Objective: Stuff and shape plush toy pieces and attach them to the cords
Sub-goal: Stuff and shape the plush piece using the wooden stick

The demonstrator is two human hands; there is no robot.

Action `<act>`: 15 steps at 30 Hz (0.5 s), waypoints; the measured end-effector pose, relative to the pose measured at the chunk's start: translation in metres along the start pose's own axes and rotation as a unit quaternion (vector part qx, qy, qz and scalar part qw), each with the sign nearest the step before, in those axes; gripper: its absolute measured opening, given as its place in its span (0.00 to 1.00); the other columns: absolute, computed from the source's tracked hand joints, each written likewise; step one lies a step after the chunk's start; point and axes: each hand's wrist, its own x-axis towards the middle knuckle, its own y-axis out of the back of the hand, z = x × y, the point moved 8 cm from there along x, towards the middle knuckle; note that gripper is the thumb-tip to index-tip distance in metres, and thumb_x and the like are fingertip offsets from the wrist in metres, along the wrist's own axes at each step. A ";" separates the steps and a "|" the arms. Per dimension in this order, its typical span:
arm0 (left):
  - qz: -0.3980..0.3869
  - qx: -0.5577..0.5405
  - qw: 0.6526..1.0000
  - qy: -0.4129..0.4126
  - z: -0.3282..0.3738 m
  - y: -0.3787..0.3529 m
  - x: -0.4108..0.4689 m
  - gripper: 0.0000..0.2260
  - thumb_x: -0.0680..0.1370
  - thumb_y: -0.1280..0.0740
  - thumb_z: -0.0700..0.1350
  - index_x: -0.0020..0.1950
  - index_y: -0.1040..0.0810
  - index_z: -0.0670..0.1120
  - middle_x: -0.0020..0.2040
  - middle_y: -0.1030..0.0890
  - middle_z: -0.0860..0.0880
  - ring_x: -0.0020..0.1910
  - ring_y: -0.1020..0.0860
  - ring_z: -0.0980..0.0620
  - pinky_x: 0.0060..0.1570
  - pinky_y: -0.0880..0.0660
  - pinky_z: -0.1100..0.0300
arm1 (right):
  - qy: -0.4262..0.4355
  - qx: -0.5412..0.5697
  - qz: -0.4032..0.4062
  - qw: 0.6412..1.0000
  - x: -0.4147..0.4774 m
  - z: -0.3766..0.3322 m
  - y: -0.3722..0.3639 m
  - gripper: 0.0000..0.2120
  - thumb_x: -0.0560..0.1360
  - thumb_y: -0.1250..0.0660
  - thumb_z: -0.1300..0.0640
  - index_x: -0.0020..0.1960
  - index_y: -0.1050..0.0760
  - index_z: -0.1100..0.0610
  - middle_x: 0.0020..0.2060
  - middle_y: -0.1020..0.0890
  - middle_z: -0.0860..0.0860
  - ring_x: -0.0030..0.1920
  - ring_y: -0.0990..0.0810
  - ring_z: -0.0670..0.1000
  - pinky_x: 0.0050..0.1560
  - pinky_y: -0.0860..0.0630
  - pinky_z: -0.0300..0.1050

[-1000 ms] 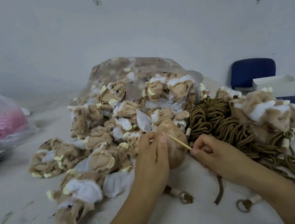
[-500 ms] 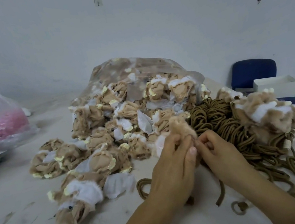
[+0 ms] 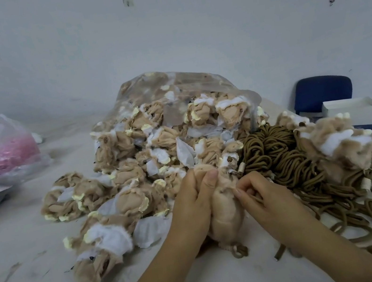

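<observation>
Tan plush piece (image 3: pixel 224 211), plump and rounded, held low at centre just over the bench (image 3: pixel 30 280); wrapped by left hand (image 3: pixel 191 204), fingers (image 3: pixel 208 179) clamped round its left side and top, probably to stop the filling shifting while the other side gets worked; pinched at the upper right edge by right hand (image 3: pixel 264 194), fingertips together on the fabric there, likely tucking or closing the opening; cannot tell whether a thin tool sits in that hand too.

Knotted cord end (image 3: pixel 240 251) poking out under the piece, touching the bench; looks already threaded through, so judged mid-shaping or mid-attach, not finished.

Heap of loose cords (image 3: pixel 279 151) just right of the hands, within easy reach for the next one; unstuffed skins (image 3: pixel 136 174) spilling from clear bag (image 3: pixel 183 86) straight ahead, supply close by; done pieces (image 3: pixel 339 143) with cords piled far right, apart from the raw stock.

Pink-filled bag (image 3: pixel 5 152) well off left; blue chair (image 3: pixel 323 91) behind right; neither needed for this step.

Risk as judged: fabric slipping out of the pinch, stuffing leaking.
</observation>
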 end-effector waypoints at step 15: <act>0.000 -0.052 0.999 -0.015 0.004 -0.013 -0.007 0.21 0.78 0.48 0.66 0.45 0.24 0.52 0.41 0.20 0.56 0.41 0.22 0.64 0.43 0.27 0.72 | 0.035 0.003 0.006 0.999 0.001 -0.015 -0.004 0.09 0.80 0.43 0.49 0.41 0.31 0.45 0.32 0.26 0.42 0.37 0.26 0.43 0.35 0.31 0.37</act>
